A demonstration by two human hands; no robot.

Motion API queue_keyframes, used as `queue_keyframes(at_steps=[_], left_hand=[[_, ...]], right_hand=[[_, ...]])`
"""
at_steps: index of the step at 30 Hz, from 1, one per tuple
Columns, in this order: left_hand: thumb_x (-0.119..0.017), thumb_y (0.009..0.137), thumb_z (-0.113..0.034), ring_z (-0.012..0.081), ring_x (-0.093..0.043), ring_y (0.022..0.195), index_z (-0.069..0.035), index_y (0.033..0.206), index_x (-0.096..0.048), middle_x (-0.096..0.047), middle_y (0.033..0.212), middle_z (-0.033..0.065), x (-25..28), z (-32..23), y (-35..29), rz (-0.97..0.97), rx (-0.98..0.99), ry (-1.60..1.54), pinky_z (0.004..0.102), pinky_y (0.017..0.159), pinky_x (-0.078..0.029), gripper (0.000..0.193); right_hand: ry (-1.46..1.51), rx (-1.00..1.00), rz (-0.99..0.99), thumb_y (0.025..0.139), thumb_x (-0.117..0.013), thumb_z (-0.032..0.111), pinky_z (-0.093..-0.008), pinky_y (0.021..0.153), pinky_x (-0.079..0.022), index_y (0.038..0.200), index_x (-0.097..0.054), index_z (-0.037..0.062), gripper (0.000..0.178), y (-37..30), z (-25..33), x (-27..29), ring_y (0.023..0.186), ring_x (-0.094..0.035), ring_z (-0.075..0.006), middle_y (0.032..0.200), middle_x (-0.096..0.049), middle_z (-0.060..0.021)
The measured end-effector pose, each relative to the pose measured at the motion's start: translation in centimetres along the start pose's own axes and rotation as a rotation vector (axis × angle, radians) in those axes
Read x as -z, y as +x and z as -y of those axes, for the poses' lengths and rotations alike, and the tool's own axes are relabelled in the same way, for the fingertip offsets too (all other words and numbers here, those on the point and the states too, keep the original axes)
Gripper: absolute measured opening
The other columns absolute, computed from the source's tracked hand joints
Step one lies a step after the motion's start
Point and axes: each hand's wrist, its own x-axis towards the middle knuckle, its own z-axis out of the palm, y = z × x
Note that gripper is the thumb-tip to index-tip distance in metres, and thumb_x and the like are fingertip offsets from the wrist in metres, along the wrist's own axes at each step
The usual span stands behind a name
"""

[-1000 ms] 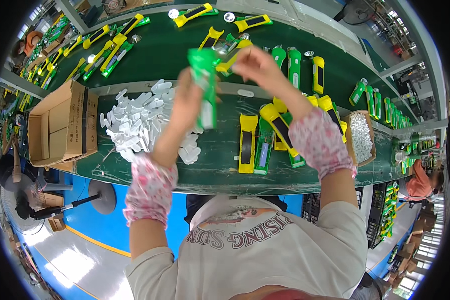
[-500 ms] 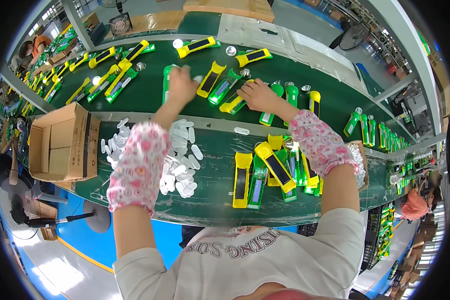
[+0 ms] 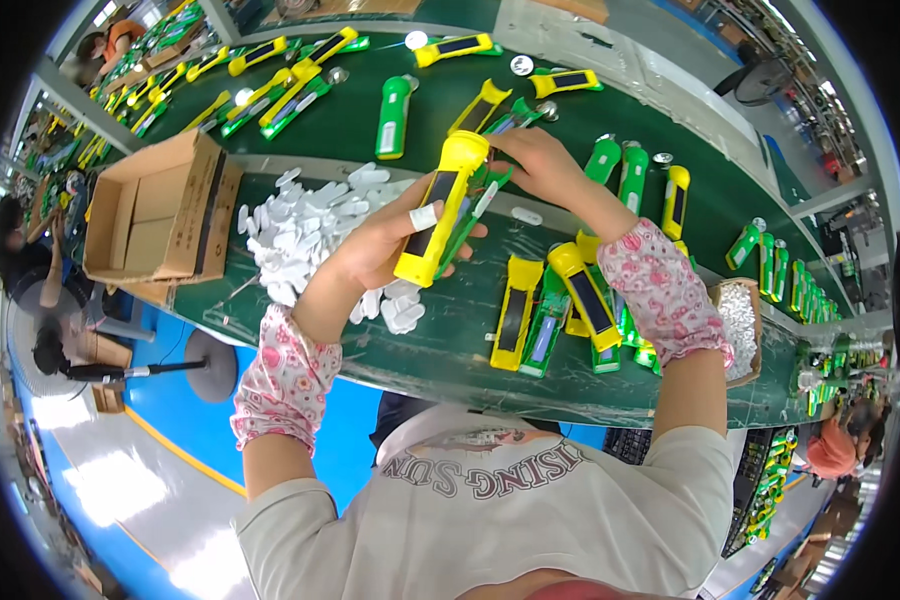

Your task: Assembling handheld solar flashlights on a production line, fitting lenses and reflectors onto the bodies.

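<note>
My left hand is wrapped round a yellow-and-green flashlight, tilted above the bench with its dark panel facing up. The green back half stands apart from the yellow front half along the right side. At the head end, my right hand has its fingers bent against the flashlight's right edge; the fingertips are partly hidden. Left of my hands lies a heap of white oval plastic pieces. Nearer me on the right are several opened flashlights. A closed green flashlight lies beyond my left hand.
An open cardboard box stands at the left. On the right sits a small box of tiny pale parts. Several more flashlights line the green belt at the far side. A metal rail divides belt and bench. A fan stands left.
My left hand has come back from the green flashlight on the belt and now holds the yellow-and-green one. That flashlight has been lifted off the belt toward me. The view has shifted.
</note>
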Motion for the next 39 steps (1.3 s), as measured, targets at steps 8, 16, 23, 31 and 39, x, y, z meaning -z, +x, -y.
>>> queue_keyframes(at_steps=[8, 16, 23, 31, 39], left_hand=[[-0.038, 0.101, -0.055, 0.0218, -0.065, 0.082, -0.013, 0.144, -0.035, -0.062, 0.114, 0.0178, 2.7, 1.6, -8.8, -0.308, -0.171, -0.097, 0.0338, 0.067, -0.054, 0.06], [-0.016, 0.106, -0.043, 0.0241, -0.064, 0.078, -0.005, 0.138, -0.043, -0.064, 0.11, 0.0199, 3.7, 4.1, -8.6, -0.599, -0.256, -0.189, 0.0354, 0.066, -0.054, 0.057], [-0.051, 0.096, -0.036, 0.0302, -0.057, 0.103, -0.002, 0.134, -0.047, -0.059, 0.11, 0.0156, 3.4, 6.2, -6.3, -0.202, -0.343, -0.691, 0.0492, 0.092, -0.047, 0.051], [-0.064, 0.093, -0.025, 0.0262, -0.065, 0.097, -0.006, 0.136, -0.043, -0.061, 0.113, 0.0118, -0.4, 7.5, -3.2, -0.329, -0.419, -0.331, 0.0432, 0.089, -0.053, 0.051], [-0.04, 0.101, -0.054, 0.0223, -0.047, 0.129, -0.009, 0.143, -0.036, -0.046, 0.139, 0.0084, -3.9, 7.7, -1.1, -0.217, -0.461, -0.392, 0.0427, 0.108, -0.039, 0.062]], right_hand=[[0.274, -0.198, 0.052, 0.084, -0.072, 0.018, -0.0379, 0.071, -0.052, 0.111, -0.061, 0.0087, 0.03, 2.8, 2.9, -5.4, 0.084, -0.063, -0.027, 0.098, -0.06, -0.0097], [-0.003, -0.541, 0.194, 0.079, -0.076, 0.034, -0.0459, 0.075, -0.052, 0.094, -0.062, 0.0042, 0.036, 3.1, 6.4, -12.8, 0.092, -0.064, -0.0352, 0.1, -0.066, -0.0173], [0.505, -0.503, 0.167, 0.082, -0.076, 0.011, -0.0289, 0.059, -0.05, 0.097, -0.06, 0.0033, 0.023, 0.9, 5.6, -10.5, 0.072, -0.062, -0.0142, 0.079, -0.064, -0.0052], [0.954, -0.399, -0.086, 0.092, -0.063, 0.003, -0.0241, 0.062, -0.048, 0.101, -0.063, 0.0049, 0.009, -0.4, 14.5, 1.1, 0.076, -0.057, -0.0095, 0.097, -0.057, -0.0053], [0.272, 0.09, 0.135, 0.088, -0.066, 0.006, -0.0329, 0.072, -0.049, 0.104, -0.061, 0.0065, 0.017, 0.2, 16.9, 4.7, 0.082, -0.06, -0.0227, 0.093, -0.056, -0.0093]])
